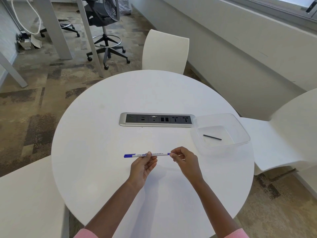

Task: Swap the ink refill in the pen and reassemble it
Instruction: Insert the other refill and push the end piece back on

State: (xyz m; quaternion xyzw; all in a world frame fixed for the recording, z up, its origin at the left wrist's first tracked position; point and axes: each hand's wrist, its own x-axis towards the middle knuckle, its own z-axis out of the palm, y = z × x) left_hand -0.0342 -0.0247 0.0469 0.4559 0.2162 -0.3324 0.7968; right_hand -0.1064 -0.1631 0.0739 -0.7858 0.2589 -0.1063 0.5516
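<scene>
The pen [147, 155] is being held level above the round white bench [106, 134], lying left to right across the view. Its blue capped end with the clip is pointing to the left; its white barrel is carrying printed lettering.

The left hand [142, 166] is gripping the barrel near its middle, thumb and fingertips pinching it from below, so the capped end is projecting well clear to the left of that hand. The right hand [184, 159] is pinching the blue end piece at the right end of the pen between thumb and fingers. The two hands are sitting apart, with a bare stretch of barrel showing between them. Pink sleeves [85, 235] are showing at both wrists.

A thin dark refill [212, 137] is lying flat and at a slight slant inside a clear plastic container [240, 127], which is resting on the bench to the right of and beyond the right hand, well apart from the pen. A recessed socket panel [157, 119] is sitting in the bench just beside the container's left edge. White chairs [165, 52] are standing around the bench.
</scene>
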